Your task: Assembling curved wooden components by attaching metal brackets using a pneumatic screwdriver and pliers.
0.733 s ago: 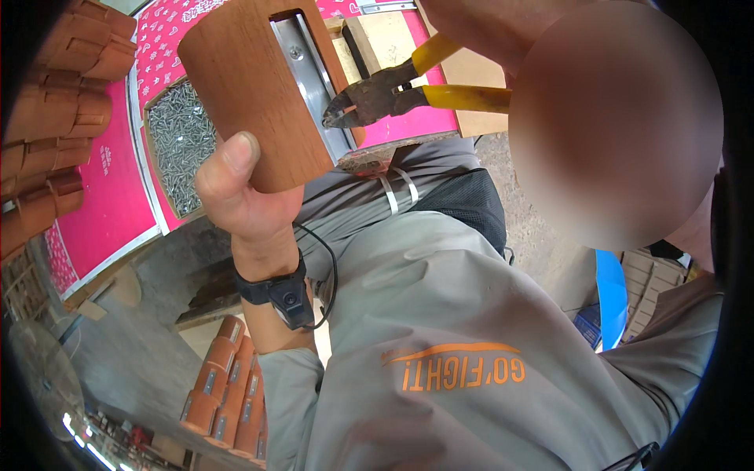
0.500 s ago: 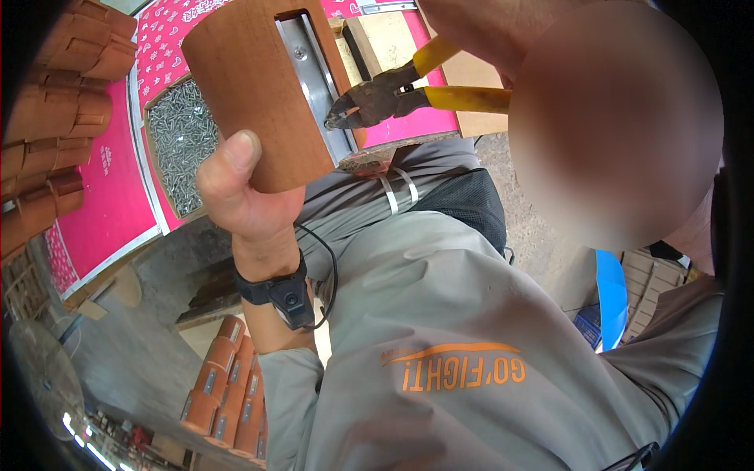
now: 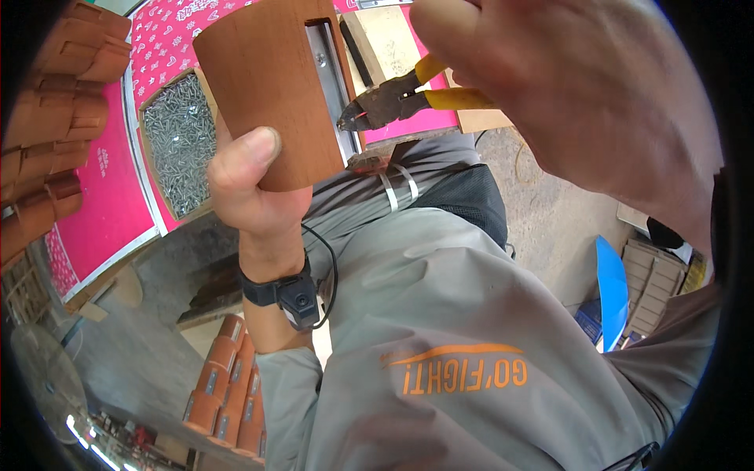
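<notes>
My left hand (image 3: 255, 177) grips a rounded reddish-brown wooden block (image 3: 263, 86) from below, its thumb pressed on the curved face and the other fingers hidden behind. A metal strip (image 3: 334, 86) sits in a slot along the block's right side, and one screw head shows in it. In my right hand (image 3: 550, 102) is a pair of yellow-handled cutting pliers (image 3: 386, 102). The jaws point left, their tip at the lower part of the strip; I cannot tell whether they touch it. My fingers partly cover the handles.
A box of screws (image 3: 179, 145) stands left of the block on the pink-covered table (image 3: 118, 208). Similar brown blocks (image 3: 55, 118) are stacked at the far left, and more (image 3: 224, 385) sit lower down. Behind the pliers lies a pale wooden piece (image 3: 385, 47).
The block has shifted slightly right in my left hand, its strip now more edge-on. The pliers' tip has also moved a little right, and my right hand has come further into view.
</notes>
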Demonstrator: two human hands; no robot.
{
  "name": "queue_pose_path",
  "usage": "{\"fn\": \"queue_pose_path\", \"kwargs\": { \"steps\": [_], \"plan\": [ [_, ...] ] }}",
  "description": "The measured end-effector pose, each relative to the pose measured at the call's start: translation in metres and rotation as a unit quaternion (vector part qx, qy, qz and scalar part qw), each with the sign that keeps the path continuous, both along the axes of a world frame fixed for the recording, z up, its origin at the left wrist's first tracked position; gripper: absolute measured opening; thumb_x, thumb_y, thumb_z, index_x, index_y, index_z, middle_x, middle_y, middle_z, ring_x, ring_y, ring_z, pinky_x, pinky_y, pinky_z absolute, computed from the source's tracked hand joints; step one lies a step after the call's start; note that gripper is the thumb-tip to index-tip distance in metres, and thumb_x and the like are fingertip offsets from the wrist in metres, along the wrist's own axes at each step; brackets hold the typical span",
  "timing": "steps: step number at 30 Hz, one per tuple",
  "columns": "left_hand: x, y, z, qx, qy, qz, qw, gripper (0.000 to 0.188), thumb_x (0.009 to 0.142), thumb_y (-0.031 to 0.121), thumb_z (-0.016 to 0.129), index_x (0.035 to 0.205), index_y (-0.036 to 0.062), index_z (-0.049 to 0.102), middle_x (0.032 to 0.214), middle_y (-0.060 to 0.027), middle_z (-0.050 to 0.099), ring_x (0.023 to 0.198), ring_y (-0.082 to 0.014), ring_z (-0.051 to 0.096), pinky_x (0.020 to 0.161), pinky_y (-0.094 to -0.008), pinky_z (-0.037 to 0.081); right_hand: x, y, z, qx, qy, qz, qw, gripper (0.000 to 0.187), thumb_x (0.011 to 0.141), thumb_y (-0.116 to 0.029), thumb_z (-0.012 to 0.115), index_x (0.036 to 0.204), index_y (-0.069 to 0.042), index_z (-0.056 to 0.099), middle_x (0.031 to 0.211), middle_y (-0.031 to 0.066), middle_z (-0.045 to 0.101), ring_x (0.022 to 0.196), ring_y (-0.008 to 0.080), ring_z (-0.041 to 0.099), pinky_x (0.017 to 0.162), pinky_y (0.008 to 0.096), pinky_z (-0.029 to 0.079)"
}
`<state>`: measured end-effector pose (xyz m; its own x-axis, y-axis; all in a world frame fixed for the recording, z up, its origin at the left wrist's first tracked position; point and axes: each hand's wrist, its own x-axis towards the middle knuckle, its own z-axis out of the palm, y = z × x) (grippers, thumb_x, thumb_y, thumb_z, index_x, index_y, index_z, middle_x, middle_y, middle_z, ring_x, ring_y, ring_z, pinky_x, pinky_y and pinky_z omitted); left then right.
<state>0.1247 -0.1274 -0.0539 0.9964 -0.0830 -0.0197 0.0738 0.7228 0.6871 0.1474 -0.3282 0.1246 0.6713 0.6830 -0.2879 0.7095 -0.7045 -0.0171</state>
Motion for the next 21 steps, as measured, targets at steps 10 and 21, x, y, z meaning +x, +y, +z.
{"fn": "queue_pose_path", "kwargs": {
  "steps": [10, 21],
  "plan": [
    [-0.003, -0.006, 0.0, 0.109, -0.106, 0.066, 0.986, 0.104, 0.067, 0.023, 0.082, 0.148, 0.0008, 0.02, 0.148, -0.0143, 0.035, 0.134, -0.0254, 0.042, 0.111, -0.0424, 0.039, 0.01, 0.001, 0.001, 0.011, 0.013, -0.012, 1.0, 0.021, 0.075, -0.005, 0.072, 0.084, 0.001, 0.055, 0.071, 0.0189, 0.059, 0.066, 0.0376, 0.061, 0.059, 0.0408, 0.046],
    [-0.001, 0.004, -0.005, 0.385, -0.202, 0.077, 0.897, 0.101, 0.056, 0.022, 0.085, 0.139, -0.0029, 0.032, 0.125, -0.0155, 0.049, 0.12, -0.0241, 0.054, 0.104, -0.0355, 0.046, 0.006, -0.003, 0.0, 0.023, 0.033, -0.041, 0.998, 0.021, 0.075, -0.003, 0.072, 0.083, 0.001, 0.054, 0.069, 0.0192, 0.058, 0.065, 0.0383, 0.059, 0.058, 0.0408, 0.045]
  ]
}}
